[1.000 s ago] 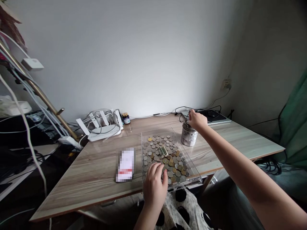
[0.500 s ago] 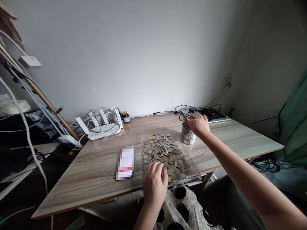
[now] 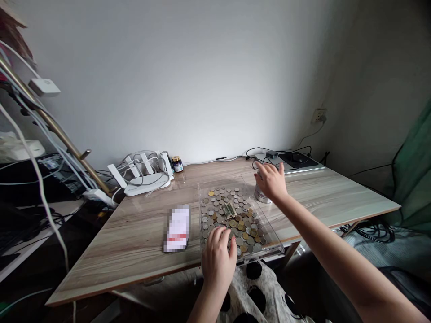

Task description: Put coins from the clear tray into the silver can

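The right hand (image 3: 271,180) hovers with fingers spread and holding nothing just in front of the tin can (image 3: 260,194) beside the clear tray (image 3: 274,246), while the left hand (image 3: 218,258) rests fingertips down on the coins (image 3: 232,217) at the tray's near edge.

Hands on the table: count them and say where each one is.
2. The left hand rests at the near edge of the clear tray of coins. The right hand is beside the tin can, partly covering it. No other hands show.
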The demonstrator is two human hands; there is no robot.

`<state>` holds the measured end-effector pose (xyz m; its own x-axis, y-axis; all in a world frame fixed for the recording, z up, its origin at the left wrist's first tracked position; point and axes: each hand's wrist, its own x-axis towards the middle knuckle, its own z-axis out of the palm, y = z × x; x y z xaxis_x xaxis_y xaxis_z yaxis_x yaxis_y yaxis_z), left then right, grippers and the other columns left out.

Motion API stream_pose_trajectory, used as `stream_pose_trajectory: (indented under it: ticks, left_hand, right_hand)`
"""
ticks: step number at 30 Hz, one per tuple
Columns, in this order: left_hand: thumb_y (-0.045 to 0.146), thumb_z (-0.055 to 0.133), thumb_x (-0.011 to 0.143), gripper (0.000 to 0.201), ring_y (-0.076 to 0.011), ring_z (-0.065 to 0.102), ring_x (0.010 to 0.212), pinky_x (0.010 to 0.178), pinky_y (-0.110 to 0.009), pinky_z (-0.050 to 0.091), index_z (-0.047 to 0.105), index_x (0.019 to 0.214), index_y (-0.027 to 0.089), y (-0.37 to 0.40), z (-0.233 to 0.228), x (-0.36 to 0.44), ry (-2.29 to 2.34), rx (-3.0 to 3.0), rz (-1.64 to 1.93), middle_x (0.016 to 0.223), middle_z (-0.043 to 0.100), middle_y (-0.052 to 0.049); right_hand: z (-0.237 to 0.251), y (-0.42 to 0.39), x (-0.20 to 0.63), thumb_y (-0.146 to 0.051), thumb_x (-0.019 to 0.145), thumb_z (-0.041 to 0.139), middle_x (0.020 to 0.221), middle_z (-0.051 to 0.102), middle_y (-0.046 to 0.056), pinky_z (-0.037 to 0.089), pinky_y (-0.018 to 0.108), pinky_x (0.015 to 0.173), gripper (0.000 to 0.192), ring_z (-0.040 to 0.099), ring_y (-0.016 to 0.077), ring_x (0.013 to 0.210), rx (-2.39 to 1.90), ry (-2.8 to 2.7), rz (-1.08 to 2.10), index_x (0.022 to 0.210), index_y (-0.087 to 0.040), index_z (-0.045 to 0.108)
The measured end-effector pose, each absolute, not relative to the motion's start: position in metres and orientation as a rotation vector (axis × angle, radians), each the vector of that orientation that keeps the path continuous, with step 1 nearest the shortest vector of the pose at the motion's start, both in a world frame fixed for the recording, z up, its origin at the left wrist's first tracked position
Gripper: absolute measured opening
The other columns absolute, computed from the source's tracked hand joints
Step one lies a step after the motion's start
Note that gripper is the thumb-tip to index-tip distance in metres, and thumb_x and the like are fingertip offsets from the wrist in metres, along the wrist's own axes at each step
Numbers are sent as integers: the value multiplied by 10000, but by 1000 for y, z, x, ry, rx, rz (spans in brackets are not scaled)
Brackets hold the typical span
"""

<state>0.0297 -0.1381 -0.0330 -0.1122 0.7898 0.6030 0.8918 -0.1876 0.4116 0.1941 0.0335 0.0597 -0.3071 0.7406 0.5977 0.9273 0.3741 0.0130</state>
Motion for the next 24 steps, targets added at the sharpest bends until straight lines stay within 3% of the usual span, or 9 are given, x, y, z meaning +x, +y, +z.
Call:
stream_pose_trajectory:
  ticks: [3, 6, 9, 12, 18, 21, 24]
  left_hand:
    - [200, 464, 792, 182, -225, 546, 934, 783, -382, 475, 597, 915, 192, -138, -32, 30, -1922, -1984, -1194, 946, 612, -81]
    - [196, 454, 795, 190, -224, 544, 936, 788, -384, 470, 590, 926, 181, -137, -32, 29, -1944, -1965, -1202, 948, 612, -86]
    - [195, 446, 797, 199, -217, 555, 913, 781, -376, 472, 584, 940, 181, -137, -32, 27, -1973, -1959, -1229, 938, 615, -84]
    - [214, 445, 799, 210, -217, 564, 906, 779, -376, 475, 579, 958, 186, -136, -33, 25, -2028, -1962, -1261, 942, 619, -82]
    - [274, 440, 813, 360, -236, 508, 1069, 889, -417, 426, 485, 1156, 178, -133, -41, 24, -2108, -1902, -1449, 1147, 561, -115]
    - [293, 447, 815, 490, -233, 421, 1179, 912, -402, 414, 348, 1283, 190, -133, -40, 22, -2092, -1911, -1689, 1310, 427, -134]
    - [322, 452, 812, 509, -209, 497, 1095, 817, -342, 475, 328, 1290, 199, -134, -33, 19, -2123, -2025, -2021, 1238, 488, -133]
  right_hand:
    - [41, 20, 158, -351, 888, 295, 1017, 618, 106, 367, 348, 848, 364, 553, 202, 914, -1379, -2393, -250, 1051, -178, 571]
    - [19, 14, 120, -468, 842, 353, 859, 649, 110, 429, 289, 667, 408, 599, 205, 768, -1526, -2597, 36, 870, -169, 628]
    - [5, 14, 100, -488, 743, 497, 894, 644, 151, 437, 303, 656, 408, 601, 256, 829, -1623, -2679, 126, 899, -137, 637]
    - [3, 14, 101, -349, 649, 610, 889, 649, 149, 432, 282, 627, 308, 604, 255, 819, -1614, -2738, 222, 863, -133, 656]
    - [18, -4, 130, -238, 708, 517, 733, 633, 45, 348, 200, 525, 151, 554, 129, 645, -1399, -2706, 347, 766, -159, 633]
    - [27, -21, 144, -261, 711, 530, 577, 527, -16, 285, 184, 466, 140, 429, 73, 521, -1034, -2658, 637, 685, -131, 577]
    - [34, -35, 153, -265, 716, 536, 525, 433, -54, 258, 175, 439, 146, 351, 51, 480, -724, -2684, 1078, 687, -123, 546]
